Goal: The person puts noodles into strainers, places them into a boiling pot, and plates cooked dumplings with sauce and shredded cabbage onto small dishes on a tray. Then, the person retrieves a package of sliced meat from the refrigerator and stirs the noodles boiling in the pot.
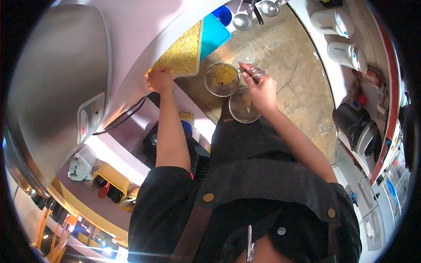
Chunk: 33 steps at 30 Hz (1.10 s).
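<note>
1. Evidently, R grip (262, 85) is closed round handles of two strainers, far strainer (222, 90) and near strainer (240, 110); exact finger hold partly hidden.
2. Far strainer, ahead-left of R grip, carries noodle portion (224, 73); near strainer, below-left of same grip, shows a pale patch, contents n/c.
3. Reason (judged): one-handed hold on both handles leaves L grip (160, 80) free; bowls faced up so contents stay in.
4. L grip at near corner of noodle tray (200, 48), fingers hidden at noodle mass (182, 50); cannot tell if clenched on noodles or loose.
5. Noodle mass fills tray just ahead of L grip, left of R grip; close siting prob. for short reach. Tray support n/v. Teal container (215, 37) beside tray, blue bowl (222, 15) beyond.
6. Pale surface (131, 26) L of L grip, curved edge overlapping tray in view; large metal unit (61, 57) farther L.
7. Room: stained floor (289, 65) below R grip; ladle (242, 22) ahead; white appliances (344, 55) well to R; yellow bin (115, 175) behind-left of L grip.
</note>
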Motion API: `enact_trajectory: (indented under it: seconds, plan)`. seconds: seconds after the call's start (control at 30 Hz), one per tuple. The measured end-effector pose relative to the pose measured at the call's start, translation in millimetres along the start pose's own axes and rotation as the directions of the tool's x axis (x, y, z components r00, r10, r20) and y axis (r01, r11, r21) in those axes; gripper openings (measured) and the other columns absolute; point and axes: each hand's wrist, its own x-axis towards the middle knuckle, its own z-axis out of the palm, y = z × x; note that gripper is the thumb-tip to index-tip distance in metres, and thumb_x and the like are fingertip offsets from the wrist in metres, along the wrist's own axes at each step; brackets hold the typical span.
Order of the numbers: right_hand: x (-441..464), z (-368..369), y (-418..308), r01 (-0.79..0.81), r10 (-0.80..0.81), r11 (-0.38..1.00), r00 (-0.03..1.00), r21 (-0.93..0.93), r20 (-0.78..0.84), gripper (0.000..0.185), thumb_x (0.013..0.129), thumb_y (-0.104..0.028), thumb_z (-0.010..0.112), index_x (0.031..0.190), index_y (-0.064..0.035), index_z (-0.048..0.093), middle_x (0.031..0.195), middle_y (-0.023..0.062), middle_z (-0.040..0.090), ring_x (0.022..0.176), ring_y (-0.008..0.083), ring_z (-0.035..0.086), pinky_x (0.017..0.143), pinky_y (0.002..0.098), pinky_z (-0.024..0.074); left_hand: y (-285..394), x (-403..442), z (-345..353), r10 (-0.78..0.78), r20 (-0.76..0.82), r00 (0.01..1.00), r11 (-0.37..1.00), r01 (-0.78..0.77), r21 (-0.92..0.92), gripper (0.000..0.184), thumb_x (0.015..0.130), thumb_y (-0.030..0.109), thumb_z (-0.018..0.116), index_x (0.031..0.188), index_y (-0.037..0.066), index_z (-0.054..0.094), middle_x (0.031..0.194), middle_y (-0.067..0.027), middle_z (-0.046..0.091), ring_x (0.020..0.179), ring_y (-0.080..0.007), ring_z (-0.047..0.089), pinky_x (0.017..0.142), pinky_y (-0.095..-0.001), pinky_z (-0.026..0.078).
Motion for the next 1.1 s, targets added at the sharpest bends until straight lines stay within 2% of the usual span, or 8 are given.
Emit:
enact_trajectory:
  seconds: [0.07,0.2,0.33,0.47,0.57,0.67,0.87,1.1]
  plan:
    - [-2,4,0,0.033,-0.033,0.999,0.999,-0.003,-0.014,0.026,0.089,-0.007,0.060,0.114,-0.0070,0.066,0.110,0.0125,0.068,0.107,0.0205,0.063,0.091,0.0309,0.0475,15,-12,-30,-0.135,-0.028,0.991,0.990,0.133,-0.048,0.037,0.076,0.039,0.068,0.095,0.007,0.071,0.113,-0.0163,0.062,0.101,-0.0374,0.058,0.085,-0.0523,0.044]
    - [10,7,2,0.069,-0.068,0.997,0.997,0.029,-0.024,0.026,0.089,-0.007,0.060,0.114,-0.0078,0.067,0.111,0.0115,0.068,0.107,0.0187,0.063,0.091,0.0304,0.0473,2,17,-22,0.143,-0.195,0.970,0.879,-0.215,-0.426,0.038,0.075,0.036,0.069,0.096,0.005,0.069,0.110,-0.0155,0.063,0.096,-0.0365,0.060,0.083,-0.0532,0.044]
    - [10,6,1,0.036,-0.036,0.999,0.999,0.020,-0.015,0.026,0.089,-0.007,0.060,0.114,-0.0085,0.067,0.111,0.0108,0.067,0.106,0.0174,0.063,0.091,0.0298,0.0473,11,15,1,0.394,-0.301,0.868,0.918,-0.384,0.095,0.039,0.073,0.036,0.072,0.098,0.007,0.066,0.102,-0.0154,0.066,0.095,-0.0342,0.061,0.084,-0.0500,0.045]
    - [5,8,0,0.025,-0.024,0.999,0.999,0.023,-0.028,0.027,0.089,-0.006,0.060,0.115,-0.0087,0.066,0.111,0.0108,0.068,0.106,0.0168,0.063,0.091,0.0295,0.0474,14,17,6,0.283,-0.096,0.954,0.954,-0.269,0.131,0.049,0.068,0.035,0.074,0.107,0.008,0.062,0.103,-0.0155,0.066,0.098,-0.0324,0.062,0.087,-0.0467,0.046]
    - [4,8,-3,0.025,-0.024,1.000,0.999,0.003,-0.025,0.027,0.089,-0.006,0.060,0.115,-0.0088,0.066,0.111,0.0112,0.068,0.105,0.0167,0.063,0.090,0.0295,0.0475,24,8,-40,0.213,0.229,0.950,0.970,-0.178,-0.167,0.057,0.064,0.032,0.075,0.112,0.006,0.059,0.110,-0.0156,0.064,0.101,-0.0307,0.061,0.088,-0.0479,0.046]
    - [3,11,-1,0.006,-0.006,1.000,0.999,0.012,-0.047,0.027,0.089,-0.007,0.060,0.115,-0.0086,0.066,0.110,0.0113,0.068,0.103,0.0166,0.064,0.089,0.0295,0.0479,26,-7,-52,0.320,0.273,0.907,0.910,-0.215,-0.354,0.060,0.063,0.034,0.076,0.112,0.004,0.059,0.110,-0.0164,0.064,0.102,-0.0297,0.062,0.087,-0.0497,0.046]
    - [4,17,4,0.030,-0.031,0.999,0.997,-0.023,-0.064,0.025,0.091,-0.011,0.060,0.115,-0.0082,0.066,0.109,0.0104,0.068,0.101,0.0153,0.064,0.088,0.0292,0.0484,52,-25,-31,0.284,0.174,0.943,0.946,-0.305,0.108,0.065,0.066,0.042,0.073,0.113,0.002,0.054,0.109,-0.0187,0.064,0.105,-0.0325,0.061,0.091,-0.0494,0.043]
    - [0,20,4,0.068,-0.067,0.998,0.990,0.003,-0.126,0.026,0.092,-0.014,0.060,0.117,-0.0087,0.065,0.110,0.0104,0.068,0.104,0.0149,0.063,0.089,0.0289,0.0479,53,-47,-41,0.392,0.189,0.900,0.907,-0.345,-0.240,0.049,0.078,0.022,0.064,0.118,0.001,0.045,0.106,-0.0238,0.062,0.100,-0.0393,0.060,0.087,-0.0461,0.045]
